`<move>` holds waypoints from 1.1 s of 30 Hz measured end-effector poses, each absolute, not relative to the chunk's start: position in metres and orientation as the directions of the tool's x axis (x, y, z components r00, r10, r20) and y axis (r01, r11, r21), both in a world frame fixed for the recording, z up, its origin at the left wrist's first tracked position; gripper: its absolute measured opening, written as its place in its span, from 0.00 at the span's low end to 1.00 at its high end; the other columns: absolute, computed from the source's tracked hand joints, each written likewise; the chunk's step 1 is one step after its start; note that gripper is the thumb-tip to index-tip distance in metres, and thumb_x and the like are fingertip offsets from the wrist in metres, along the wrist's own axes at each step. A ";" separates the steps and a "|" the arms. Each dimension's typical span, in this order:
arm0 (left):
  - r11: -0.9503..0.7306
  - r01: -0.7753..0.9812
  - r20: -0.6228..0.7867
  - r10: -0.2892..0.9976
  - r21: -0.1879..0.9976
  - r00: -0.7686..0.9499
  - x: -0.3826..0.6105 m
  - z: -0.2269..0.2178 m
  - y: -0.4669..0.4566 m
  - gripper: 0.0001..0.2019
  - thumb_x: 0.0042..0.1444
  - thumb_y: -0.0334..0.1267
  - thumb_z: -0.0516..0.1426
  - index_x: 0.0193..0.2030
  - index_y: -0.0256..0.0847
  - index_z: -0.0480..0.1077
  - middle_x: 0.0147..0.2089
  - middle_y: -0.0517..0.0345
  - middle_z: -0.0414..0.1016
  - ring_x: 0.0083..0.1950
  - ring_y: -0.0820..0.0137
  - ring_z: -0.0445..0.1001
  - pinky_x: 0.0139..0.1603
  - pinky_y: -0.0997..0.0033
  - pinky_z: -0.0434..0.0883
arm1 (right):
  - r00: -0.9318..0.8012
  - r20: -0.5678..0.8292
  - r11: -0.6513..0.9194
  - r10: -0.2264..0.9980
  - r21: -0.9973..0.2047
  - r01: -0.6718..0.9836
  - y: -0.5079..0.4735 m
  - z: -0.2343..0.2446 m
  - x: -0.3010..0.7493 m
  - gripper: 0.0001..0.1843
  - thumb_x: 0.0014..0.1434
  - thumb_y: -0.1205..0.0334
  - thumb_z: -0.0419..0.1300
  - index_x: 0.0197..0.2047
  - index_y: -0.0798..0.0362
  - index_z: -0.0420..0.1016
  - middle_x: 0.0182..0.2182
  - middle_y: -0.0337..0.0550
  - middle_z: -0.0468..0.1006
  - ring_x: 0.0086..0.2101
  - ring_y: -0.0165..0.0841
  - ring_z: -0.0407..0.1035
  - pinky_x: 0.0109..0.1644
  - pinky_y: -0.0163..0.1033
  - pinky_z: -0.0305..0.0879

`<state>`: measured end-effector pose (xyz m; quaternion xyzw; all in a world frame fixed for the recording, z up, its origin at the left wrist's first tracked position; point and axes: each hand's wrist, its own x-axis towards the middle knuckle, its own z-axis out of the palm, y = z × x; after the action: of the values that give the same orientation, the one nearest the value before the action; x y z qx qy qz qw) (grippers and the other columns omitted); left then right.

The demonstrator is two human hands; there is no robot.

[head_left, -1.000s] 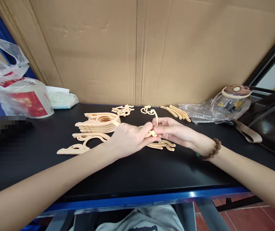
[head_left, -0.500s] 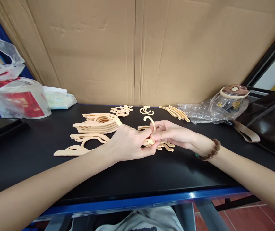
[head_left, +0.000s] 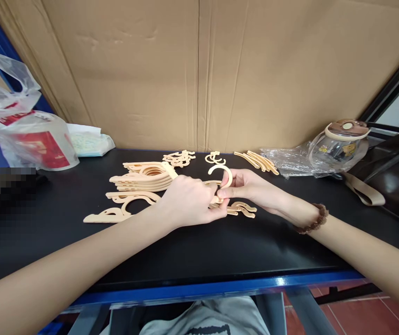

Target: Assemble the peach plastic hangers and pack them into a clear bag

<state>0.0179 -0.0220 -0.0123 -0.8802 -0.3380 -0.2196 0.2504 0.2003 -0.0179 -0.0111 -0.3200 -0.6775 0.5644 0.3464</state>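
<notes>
My right hand [head_left: 251,187] pinches a beige plastic hanger hook [head_left: 231,176], its curve standing up. Closed beside it, my left hand [head_left: 190,201] grips a small beige hanger joint [head_left: 216,200] at the foot of the hook; the fingers cover most of this piece. The two hands meet at that spot, above the black table. To the left lie a stack of folded beige hangers [head_left: 141,185] and loose hanger arms [head_left: 106,216], partly behind my left wrist. More curved beige pieces [head_left: 244,208] lie below my right hand.
Along the back are a pile of small beige parts [head_left: 179,158], a few loose hooks [head_left: 215,158] and thin beige strips [head_left: 258,163]. A bagged paper roll [head_left: 38,144] and wipes pack [head_left: 91,140] stand left. Clear plastic wrap [head_left: 283,163], a clear bottle [head_left: 341,146] and black bag [head_left: 395,172] sit right.
The hook has turned so that more of its curve faces me, and its base sits closer into the left fingers. The whole view has shifted slightly.
</notes>
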 end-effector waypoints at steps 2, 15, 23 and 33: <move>-0.581 0.767 0.557 0.555 -0.272 0.618 0.017 -0.007 -0.021 0.19 0.57 0.47 0.47 0.31 0.36 0.74 0.17 0.53 0.72 0.19 0.61 0.72 0.19 0.72 0.52 | -0.478 0.202 0.259 0.855 -0.964 0.054 -0.017 -0.008 0.201 0.12 0.52 0.57 0.67 0.30 0.53 0.69 0.28 0.36 0.76 0.31 0.27 0.70 0.40 0.36 0.66; -0.463 0.886 0.508 0.755 -0.034 0.414 0.006 0.018 -0.017 0.12 0.67 0.45 0.46 0.45 0.41 0.66 0.26 0.61 0.74 0.24 0.69 0.72 0.22 0.75 0.50 | -0.454 0.285 0.518 0.844 -0.215 0.828 0.010 0.002 0.251 0.19 0.54 0.46 0.62 0.42 0.50 0.78 0.41 0.47 0.75 0.38 0.40 0.68 0.39 0.44 0.61; -0.555 0.797 0.452 0.790 0.238 0.414 -0.006 0.013 -0.001 0.12 0.63 0.44 0.51 0.49 0.46 0.69 0.25 0.65 0.71 0.27 0.70 0.71 0.25 0.75 0.57 | -0.564 0.252 0.616 0.786 -0.249 0.747 0.016 -0.024 0.235 0.18 0.63 0.51 0.54 0.50 0.52 0.74 0.42 0.48 0.73 0.40 0.38 0.69 0.43 0.44 0.64; -0.534 0.532 0.350 0.841 0.657 0.412 -0.010 0.022 0.008 0.18 0.65 0.45 0.47 0.54 0.42 0.70 0.32 0.57 0.72 0.32 0.72 0.70 0.26 0.76 0.66 | -0.505 0.282 0.570 0.816 -0.539 0.620 0.016 -0.016 0.236 0.17 0.69 0.56 0.43 0.37 0.52 0.69 0.29 0.39 0.70 0.29 0.30 0.63 0.36 0.37 0.59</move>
<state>-0.0096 0.0075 0.0223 -0.8084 -0.4248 -0.3369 -0.2291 0.2361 0.0159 -0.0160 -0.4239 -0.8468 0.1879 0.2608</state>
